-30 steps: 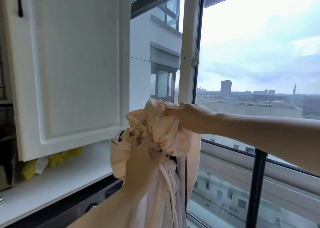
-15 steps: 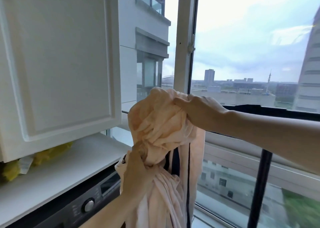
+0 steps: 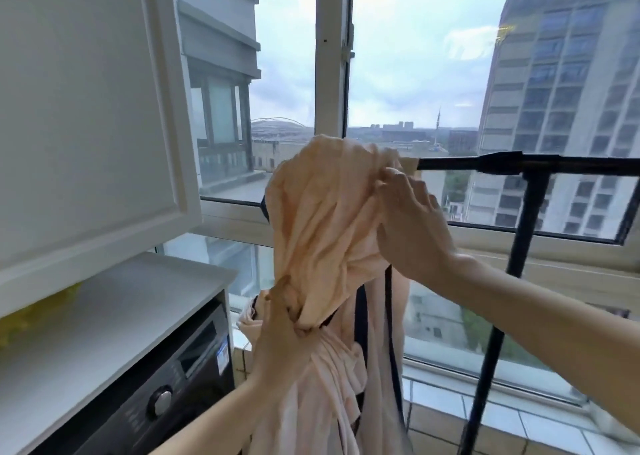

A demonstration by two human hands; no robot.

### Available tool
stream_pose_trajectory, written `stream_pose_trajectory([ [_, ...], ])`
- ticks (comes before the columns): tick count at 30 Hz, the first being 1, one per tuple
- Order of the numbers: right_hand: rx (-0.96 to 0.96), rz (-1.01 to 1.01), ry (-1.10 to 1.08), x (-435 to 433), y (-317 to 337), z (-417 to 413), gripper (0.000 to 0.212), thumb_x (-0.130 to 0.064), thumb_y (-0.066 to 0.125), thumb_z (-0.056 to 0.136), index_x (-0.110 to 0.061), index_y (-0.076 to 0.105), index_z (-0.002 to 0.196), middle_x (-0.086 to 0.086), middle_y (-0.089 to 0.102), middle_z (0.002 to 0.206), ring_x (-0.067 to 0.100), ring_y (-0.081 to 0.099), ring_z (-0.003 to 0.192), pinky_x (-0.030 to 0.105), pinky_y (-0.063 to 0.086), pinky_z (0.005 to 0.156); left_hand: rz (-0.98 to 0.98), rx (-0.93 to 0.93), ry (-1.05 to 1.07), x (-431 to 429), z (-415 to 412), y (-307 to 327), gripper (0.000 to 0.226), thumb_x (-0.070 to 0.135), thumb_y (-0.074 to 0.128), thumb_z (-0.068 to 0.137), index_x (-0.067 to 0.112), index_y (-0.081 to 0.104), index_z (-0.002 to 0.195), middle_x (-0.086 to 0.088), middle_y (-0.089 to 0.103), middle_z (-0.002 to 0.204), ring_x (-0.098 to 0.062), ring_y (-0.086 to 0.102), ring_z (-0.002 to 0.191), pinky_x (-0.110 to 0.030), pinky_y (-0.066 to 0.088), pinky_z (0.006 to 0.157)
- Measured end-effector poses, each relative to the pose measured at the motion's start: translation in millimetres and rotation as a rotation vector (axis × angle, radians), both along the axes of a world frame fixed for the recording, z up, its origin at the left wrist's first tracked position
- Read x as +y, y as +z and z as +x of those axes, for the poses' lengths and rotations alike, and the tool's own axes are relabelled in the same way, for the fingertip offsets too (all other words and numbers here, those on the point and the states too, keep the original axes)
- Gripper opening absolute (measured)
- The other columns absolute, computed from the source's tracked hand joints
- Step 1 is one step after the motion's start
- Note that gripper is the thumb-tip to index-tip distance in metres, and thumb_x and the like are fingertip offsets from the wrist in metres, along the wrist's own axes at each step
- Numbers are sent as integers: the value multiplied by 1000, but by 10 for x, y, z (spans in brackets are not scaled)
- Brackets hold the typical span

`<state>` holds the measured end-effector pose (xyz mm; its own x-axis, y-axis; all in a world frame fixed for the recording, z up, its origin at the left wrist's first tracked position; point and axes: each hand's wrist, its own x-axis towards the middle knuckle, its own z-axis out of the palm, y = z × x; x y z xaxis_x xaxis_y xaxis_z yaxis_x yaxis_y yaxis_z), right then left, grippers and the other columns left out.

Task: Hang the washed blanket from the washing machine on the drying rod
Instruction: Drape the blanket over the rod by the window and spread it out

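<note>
Both hands grip blanket: left hand low w/ bunch, right hand pinching near rod.

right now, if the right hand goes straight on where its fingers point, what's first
The blanket bunched over the drying rod; the right hand pinches it now. Depth beyond is unclear.

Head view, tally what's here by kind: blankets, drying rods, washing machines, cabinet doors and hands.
Crumpled peach fabric blanket: 1
Black metal drying rod: 1
Dark washing machine: 1
White panelled cabinet door: 1
Hands, both gripping the blanket: 2 (left hand, right hand)
Total: 6
</note>
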<state>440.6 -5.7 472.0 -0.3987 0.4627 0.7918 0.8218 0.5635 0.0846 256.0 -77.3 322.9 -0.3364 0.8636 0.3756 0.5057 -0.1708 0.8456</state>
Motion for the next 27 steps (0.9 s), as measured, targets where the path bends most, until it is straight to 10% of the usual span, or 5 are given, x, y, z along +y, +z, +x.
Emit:
stream_pose_trajectory([
  [8,665,-357,181,-356,-480,-79,64,-17,62,88,-13,24,140,5,31,134,9,37,112,26,42,97,-74,-115,-71,-49,-86,-66,98,6,77,73,29,12,143,16,54,101,-2,59,92,-44,43,103],
  [15,960,-1057,242,-402,-624,-432,120,-52,76,73,-24,-14,148,-1,31,146,14,43,114,35,43,99,-154,-20,-237,-25,-1,-5,64,18,71,77,62,35,106,11,60,99,-1,62,83,-34,53,85],
  [19,933,-1002,186,-306,-705,-529,100,-18,69,81,-16,-5,149,-14,43,100,0,44,83,23,42,78,-205,98,-371,-62,33,83,73,20,69,81,62,28,125,10,54,111,-5,59,94,-28,52,84],
  [23,997,-944,243,-175,-805,-413,92,-29,63,55,-37,28,139,-7,56,121,17,57,111,40,52,91,-366,258,-467,-107,-146,227,80,29,63,85,61,12,138,19,49,120,-11,62,95,-25,55,62],
  [27,1118,-960,415,-147,-821,-297,74,-18,58,64,-26,44,136,2,63,121,20,62,111,42,56,89,-234,312,-325,65,-239,566,55,41,55,91,49,29,139,18,48,127,-11,60,100,-26,46,82],
])
